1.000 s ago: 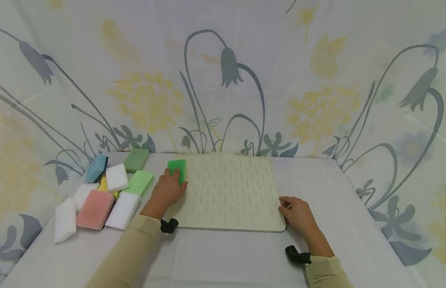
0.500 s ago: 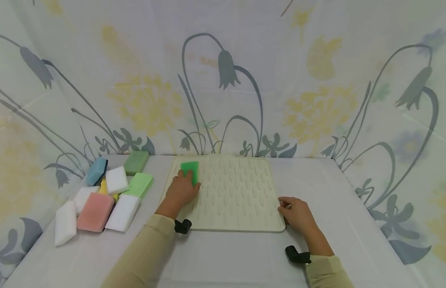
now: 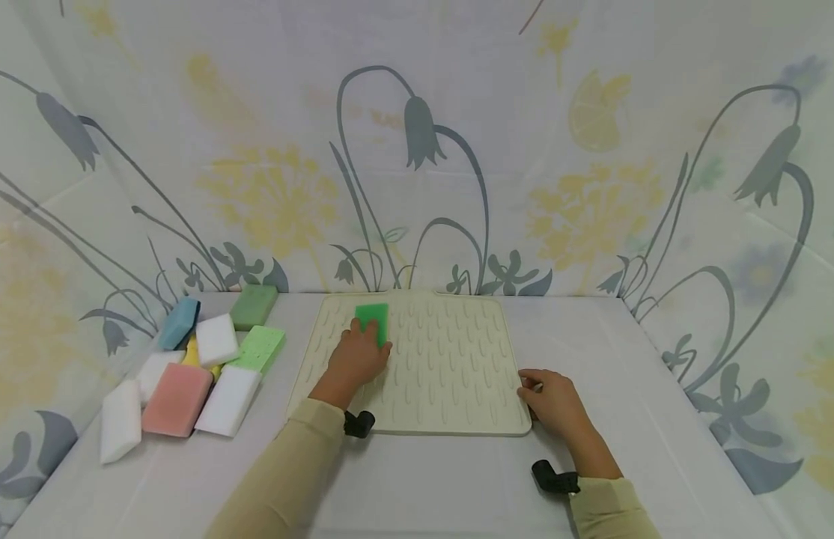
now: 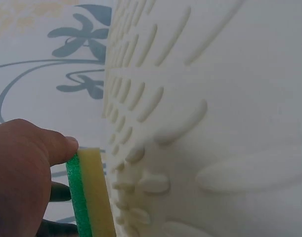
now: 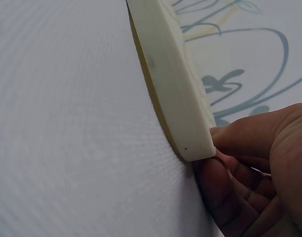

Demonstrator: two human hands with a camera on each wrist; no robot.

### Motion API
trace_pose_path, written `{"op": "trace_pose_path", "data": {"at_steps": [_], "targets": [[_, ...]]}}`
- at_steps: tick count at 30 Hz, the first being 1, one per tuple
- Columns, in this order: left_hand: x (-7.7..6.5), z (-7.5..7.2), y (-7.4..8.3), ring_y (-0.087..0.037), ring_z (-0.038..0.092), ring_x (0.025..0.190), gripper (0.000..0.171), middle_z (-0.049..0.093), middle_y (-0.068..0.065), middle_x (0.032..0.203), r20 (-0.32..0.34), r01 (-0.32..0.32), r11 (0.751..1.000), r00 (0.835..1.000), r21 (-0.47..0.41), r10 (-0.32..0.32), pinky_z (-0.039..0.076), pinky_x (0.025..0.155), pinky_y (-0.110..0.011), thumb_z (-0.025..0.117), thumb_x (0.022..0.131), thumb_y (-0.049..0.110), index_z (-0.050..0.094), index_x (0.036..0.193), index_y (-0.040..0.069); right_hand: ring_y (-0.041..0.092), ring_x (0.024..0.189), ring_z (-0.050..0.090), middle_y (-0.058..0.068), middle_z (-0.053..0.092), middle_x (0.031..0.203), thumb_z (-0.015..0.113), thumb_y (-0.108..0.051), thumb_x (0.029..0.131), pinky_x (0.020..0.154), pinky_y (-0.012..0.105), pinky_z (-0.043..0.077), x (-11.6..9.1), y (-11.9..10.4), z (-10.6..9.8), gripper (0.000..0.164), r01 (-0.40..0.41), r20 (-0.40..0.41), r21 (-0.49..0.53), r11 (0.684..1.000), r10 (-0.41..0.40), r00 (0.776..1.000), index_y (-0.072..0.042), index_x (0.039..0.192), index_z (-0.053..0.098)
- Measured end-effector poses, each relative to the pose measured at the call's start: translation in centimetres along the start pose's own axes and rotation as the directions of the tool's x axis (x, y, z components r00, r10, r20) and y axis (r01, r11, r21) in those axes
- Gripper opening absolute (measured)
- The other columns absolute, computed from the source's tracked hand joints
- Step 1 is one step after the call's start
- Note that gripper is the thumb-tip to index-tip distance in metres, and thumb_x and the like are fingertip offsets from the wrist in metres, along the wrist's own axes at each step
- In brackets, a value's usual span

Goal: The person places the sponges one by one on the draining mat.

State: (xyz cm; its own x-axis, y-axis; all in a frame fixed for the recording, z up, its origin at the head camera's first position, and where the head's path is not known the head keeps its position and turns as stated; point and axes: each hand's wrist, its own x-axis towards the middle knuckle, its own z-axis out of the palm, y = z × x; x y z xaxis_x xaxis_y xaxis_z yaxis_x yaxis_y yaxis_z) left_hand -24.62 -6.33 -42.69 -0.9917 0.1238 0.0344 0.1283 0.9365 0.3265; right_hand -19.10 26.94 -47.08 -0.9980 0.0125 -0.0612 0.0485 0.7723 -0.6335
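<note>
Centre frame, and the left hand has the green sponge by its lower end, up at the top left of the mat! Right of centre, the right hand holds the mat's edge near its lower corner. Over on the left, a crowd: pink sponge low down, white sponges around it, blue sponge at the back, something yellow peeking between. Flowered cloth fills the top.

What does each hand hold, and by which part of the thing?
The left hand holds the green and yellow sponge by its near end. The right hand pinches the pale mat by its right edge, toward the front corner.
</note>
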Motion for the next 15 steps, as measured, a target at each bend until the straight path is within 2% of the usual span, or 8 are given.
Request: {"op": "trace_pose_path", "data": {"at_steps": [15], "targets": [[1.1, 0.9, 2.7, -0.047, 0.049, 0.120, 0.059, 0.033, -0.030, 0.144, 0.040, -0.024, 1.000, 0.999, 0.007, 0.024, 0.050, 0.090, -0.052, 0.049, 0.099, 0.038, 0.038, 0.146, 0.003, 0.013, 0.068, 0.057, 0.011, 0.065, 0.103, 0.064, -0.014, 0.090, 0.054, 0.027, 0.047, 0.3, 0.2, 0.1, 0.041, -0.012, 0.010, 0.018, 1.000, 0.012, 1.000, 0.000, 0.128, 0.060]]}}
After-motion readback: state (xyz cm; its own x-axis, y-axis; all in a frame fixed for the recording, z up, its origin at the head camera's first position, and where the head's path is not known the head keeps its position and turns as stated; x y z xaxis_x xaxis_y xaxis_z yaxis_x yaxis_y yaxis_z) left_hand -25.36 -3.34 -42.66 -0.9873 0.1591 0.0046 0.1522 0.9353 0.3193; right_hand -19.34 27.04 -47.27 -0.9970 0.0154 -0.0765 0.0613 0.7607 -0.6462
